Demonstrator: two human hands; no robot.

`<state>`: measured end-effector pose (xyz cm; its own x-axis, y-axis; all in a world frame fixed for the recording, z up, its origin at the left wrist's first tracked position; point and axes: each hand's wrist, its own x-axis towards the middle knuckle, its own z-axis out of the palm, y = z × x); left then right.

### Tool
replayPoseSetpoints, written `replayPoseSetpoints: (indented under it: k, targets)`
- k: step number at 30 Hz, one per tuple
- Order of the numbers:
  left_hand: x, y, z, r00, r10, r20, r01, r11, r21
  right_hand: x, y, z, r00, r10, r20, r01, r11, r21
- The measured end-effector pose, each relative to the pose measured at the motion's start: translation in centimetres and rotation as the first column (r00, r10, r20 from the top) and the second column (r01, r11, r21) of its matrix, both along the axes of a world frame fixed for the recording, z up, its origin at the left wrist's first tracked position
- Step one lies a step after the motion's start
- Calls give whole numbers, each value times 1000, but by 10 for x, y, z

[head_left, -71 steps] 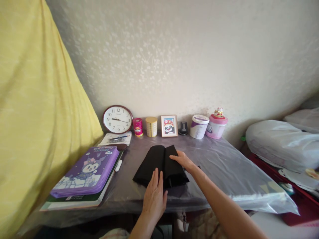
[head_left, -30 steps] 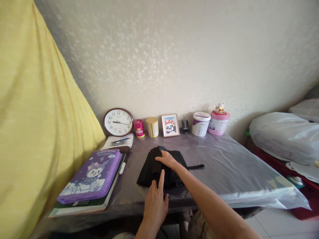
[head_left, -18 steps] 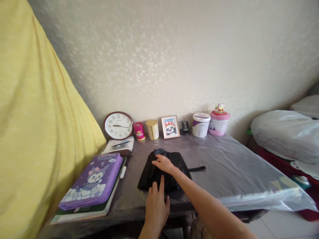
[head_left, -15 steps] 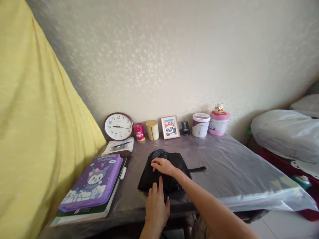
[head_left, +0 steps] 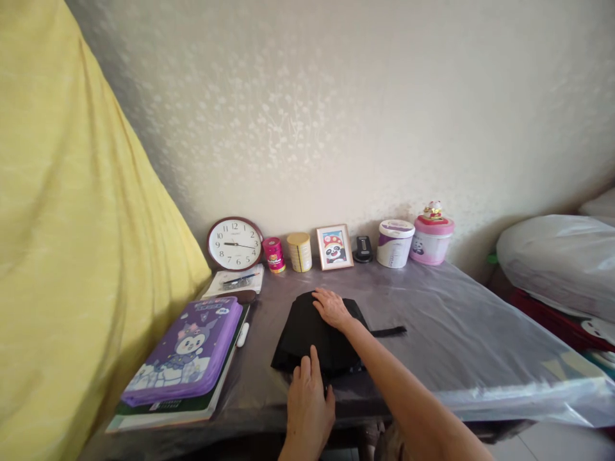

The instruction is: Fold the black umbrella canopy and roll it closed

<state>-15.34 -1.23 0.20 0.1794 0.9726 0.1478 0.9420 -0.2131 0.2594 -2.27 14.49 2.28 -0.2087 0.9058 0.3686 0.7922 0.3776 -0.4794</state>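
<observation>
A black folding umbrella (head_left: 314,333) lies closed but loose on the table, its fabric spread in flat folds. A dark strap (head_left: 390,331) sticks out from it to the right. At its near end, my left hand (head_left: 310,400) is closed around the handle end, mostly hidden by the hand, with the index finger stretched onto the fabric. My right hand (head_left: 332,307) rests palm down on the far part of the fabric, fingers extended and holding nothing.
A purple cartoon case (head_left: 192,352) lies on books at left, beside a white marker (head_left: 243,334). Along the wall stand a clock (head_left: 235,244), a pink tin (head_left: 273,255), a yellow can (head_left: 300,252), a picture frame (head_left: 335,247) and two tubs (head_left: 394,243). A yellow curtain (head_left: 96,256) hangs left.
My right hand has moved away from me across the fabric and flattened out. The fabric under it now looks smoother. My left hand stays at the near end.
</observation>
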Motion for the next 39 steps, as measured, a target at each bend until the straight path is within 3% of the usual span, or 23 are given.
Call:
replayPoseSetpoints:
  k: [3,9,15,20,28,33,36,39]
  targets:
    - [-1,0,2,1000,-1,3,1,1000,-12,-1,2,4,997,-76,17,75,997,22]
    - [-1,0,7,1000,12,14,-12,999,-50,-10,-15,6,979,150,140,-154,988,24]
    - [-2,0,7,999,54,7,-54,996,-71,-4,-15,8,990,-7,138,-5,996,91]
    - [-1,-2,13,996,86,-34,-89,993,-82,-3,-24,4,971,134,196,-151,986,75]
    - [-1,0,19,993,101,58,-73,927,-368,-6,-27,-1,972,134,191,-151,986,77]
    - [0,2,19,996,87,34,-68,927,-369,-8,-39,8,965,194,175,-209,975,72]
    - [-1,1,20,995,91,40,-71,931,-358,-6,-45,14,975,171,141,-182,981,63]
    - [-3,1,21,994,95,50,-72,936,-345,5,-45,16,994,64,90,-68,997,42]
